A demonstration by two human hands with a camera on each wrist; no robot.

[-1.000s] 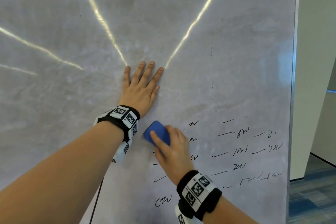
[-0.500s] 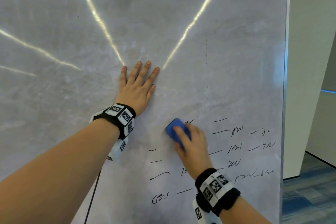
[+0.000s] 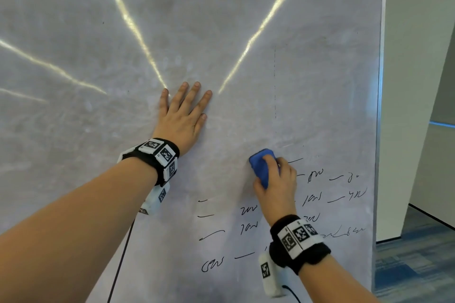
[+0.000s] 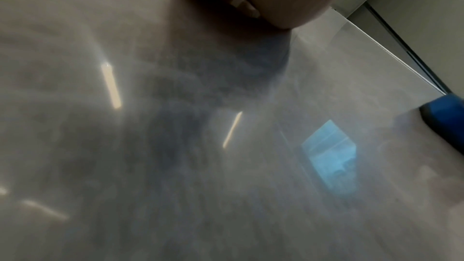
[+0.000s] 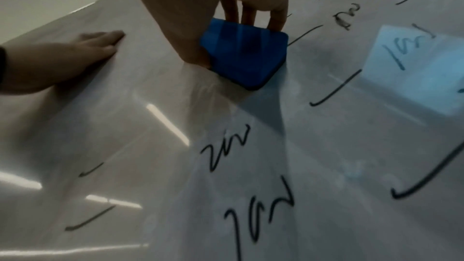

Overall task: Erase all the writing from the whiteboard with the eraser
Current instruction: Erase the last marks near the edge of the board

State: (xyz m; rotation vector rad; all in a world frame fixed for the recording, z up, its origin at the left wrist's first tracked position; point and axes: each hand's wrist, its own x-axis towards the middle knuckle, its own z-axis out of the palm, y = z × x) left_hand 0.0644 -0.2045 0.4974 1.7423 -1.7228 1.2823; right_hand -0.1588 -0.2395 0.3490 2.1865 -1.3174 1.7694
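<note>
**A:** Where are the two hands?

**B:** Both are on a tall, glossy grey-white whiteboard (image 3: pixel 221 19) that stands upright. The left hand (image 3: pixel 182 118) lies flat on it, palm down, fingers straight and slightly spread, holding nothing. The right hand (image 3: pixel 275 184) is below and to the right of the left one, well apart from it.

**A:** What is the right hand holding?

**B:** A blue rectangular foam eraser with rounded corners (image 3: pixel 262 166). The fingers curl over its top and far edge and the thumb grips the near side; the right wrist view shows the eraser (image 5: pixel 247 55) flat against the board under the fingertips.

**A:** And the writing?

**B:** Black marker scribbles and short dashes (image 3: pixel 248 210) sit below the right hand and to its right, in several rows. One dash touches the eraser's right edge. More scribbles (image 3: pixel 315 173) run to the right of the hand, and one (image 3: pixel 211 264) lies low on the board, left of the right wrist. Around and above the left hand the board shows only faint grey smears.

**A:** Anything else?

**B:** Each wrist wears a black band with square black-and-white printed markers (image 3: pixel 160 152). Bright streaks of reflected light (image 3: pixel 128 19) fan out above the left hand. Right of the board there is a pale wall (image 3: pixel 418 56) and blue patterned carpet (image 3: pixel 413 265).
</note>
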